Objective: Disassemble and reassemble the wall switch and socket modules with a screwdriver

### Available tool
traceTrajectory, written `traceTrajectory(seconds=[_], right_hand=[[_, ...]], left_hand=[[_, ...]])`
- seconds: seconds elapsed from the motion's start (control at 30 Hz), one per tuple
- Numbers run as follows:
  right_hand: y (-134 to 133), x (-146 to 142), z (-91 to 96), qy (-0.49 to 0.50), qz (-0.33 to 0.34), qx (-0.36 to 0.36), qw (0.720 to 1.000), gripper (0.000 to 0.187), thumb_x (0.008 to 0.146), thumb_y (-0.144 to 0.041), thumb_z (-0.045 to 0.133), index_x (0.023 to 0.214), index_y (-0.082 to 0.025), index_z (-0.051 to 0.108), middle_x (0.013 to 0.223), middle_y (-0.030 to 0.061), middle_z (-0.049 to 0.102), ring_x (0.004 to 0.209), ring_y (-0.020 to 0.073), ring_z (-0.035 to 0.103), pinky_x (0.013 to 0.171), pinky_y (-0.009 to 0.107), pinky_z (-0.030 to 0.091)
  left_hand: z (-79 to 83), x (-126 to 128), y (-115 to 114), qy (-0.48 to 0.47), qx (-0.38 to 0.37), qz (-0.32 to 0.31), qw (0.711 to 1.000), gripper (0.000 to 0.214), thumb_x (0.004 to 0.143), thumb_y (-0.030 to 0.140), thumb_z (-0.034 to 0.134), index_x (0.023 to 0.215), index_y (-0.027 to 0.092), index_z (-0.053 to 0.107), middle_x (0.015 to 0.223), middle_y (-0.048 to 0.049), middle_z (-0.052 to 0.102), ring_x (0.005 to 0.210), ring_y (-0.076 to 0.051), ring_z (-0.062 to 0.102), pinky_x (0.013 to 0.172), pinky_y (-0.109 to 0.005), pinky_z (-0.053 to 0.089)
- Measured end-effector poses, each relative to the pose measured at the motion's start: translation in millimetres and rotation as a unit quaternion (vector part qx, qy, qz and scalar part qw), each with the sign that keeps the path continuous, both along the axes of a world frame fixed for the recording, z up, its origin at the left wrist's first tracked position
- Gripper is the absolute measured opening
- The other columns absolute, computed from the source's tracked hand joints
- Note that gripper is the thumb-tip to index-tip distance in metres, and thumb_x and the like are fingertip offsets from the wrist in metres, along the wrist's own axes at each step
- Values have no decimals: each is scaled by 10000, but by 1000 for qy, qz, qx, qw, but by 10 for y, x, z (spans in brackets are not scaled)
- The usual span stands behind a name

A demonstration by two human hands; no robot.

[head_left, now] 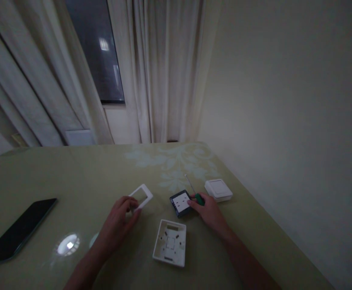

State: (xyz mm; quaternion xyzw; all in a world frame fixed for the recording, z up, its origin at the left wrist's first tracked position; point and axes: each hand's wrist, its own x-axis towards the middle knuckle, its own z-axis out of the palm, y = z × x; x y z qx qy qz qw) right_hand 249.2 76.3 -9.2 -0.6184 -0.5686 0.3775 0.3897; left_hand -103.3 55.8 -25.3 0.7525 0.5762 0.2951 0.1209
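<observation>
My left hand [119,219] pinches a corner of a white square frame [142,195] lying on the table. My right hand [209,211] is closed around the green handle of a thin screwdriver [194,191], whose metal shaft points away from me. Its fingertips rest beside a dark switch module [180,202] with a white face. A white back box [170,242] lies open side up between my forearms, nearer to me.
A complete white switch [218,189] sits to the right near the table edge. A dark phone [17,230] lies at the far left. The table has a pale green patterned cloth [73,177]. Curtains and a wall stand behind.
</observation>
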Motion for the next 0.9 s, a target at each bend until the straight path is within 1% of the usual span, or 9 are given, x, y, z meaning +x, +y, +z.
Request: traceTrajectory(seconds=[0.23,0.33,0.4,0.5,0.6,0.67,0.73,0.8,0.9], right_hand=[[4,-20,-23,35,-12,-11,999,334,766,-452,836,961,-182,805,849,77,809,823,279,746,698,353,546],[-1,-44,-28,58,-12,-30,998,341,751,-485,835,908,-189,772,680,20,712,605,202,637,538,292,448],[-13,-65,-14,75,-11,-37,996,358,742,-507,831,886,-192,741,624,-14,651,510,152,535,488,271,388],[-45,-99,40,98,-10,-38,994,388,722,-533,842,866,-200,702,619,-36,620,475,116,463,465,256,349],[-94,-131,118,119,-9,-42,992,420,727,-567,840,880,-209,682,612,-55,589,463,105,444,445,244,323],[-134,-148,167,133,-7,-49,990,446,736,-601,827,900,-216,672,590,-72,553,448,99,424,428,236,302],[-176,-160,207,144,-2,-59,988,487,726,-641,825,911,-221,664,564,-87,515,432,92,396,412,230,275],[-221,-167,246,152,8,-68,986,520,707,-667,835,908,-221,660,551,-94,501,423,85,377,402,224,254],[-288,-181,312,156,34,-82,984,510,704,-636,869,899,-206,677,583,-74,558,433,77,403,407,213,262]], left_hand=[[36,-368,32,50,-26,124,991,389,952,528,466,884,239,716,970,-129,759,913,-336,726,878,-494,599],[11,-361,7,75,-37,141,986,389,945,501,458,844,231,719,975,-153,749,900,-367,732,886,-544,590],[20,-271,-20,83,-30,147,985,392,966,477,444,924,216,734,1067,-174,751,991,-394,730,956,-584,576],[75,-16,-115,38,-7,105,994,391,1016,455,445,1158,228,730,1265,-157,741,1196,-377,697,1091,-579,546],[104,301,-293,-61,-59,-57,995,428,1044,521,564,1408,315,652,1448,-113,685,1263,-343,692,1089,-543,588],[60,483,-417,-89,-94,-165,978,788,934,552,772,1629,397,436,1611,-102,573,1439,-379,580,1174,-582,535],[-37,623,-504,-85,-116,-227,963,1062,801,535,921,1678,436,330,1655,-103,526,1495,-414,521,1212,-629,494],[-154,731,-547,-77,-103,-205,970,1078,784,492,938,1673,417,332,1621,-125,551,1477,-434,531,1212,-669,479],[-280,840,-565,-84,-59,-109,989,1095,825,439,888,1708,346,246,1561,-173,581,1443,-459,554,1185,-704,485]])
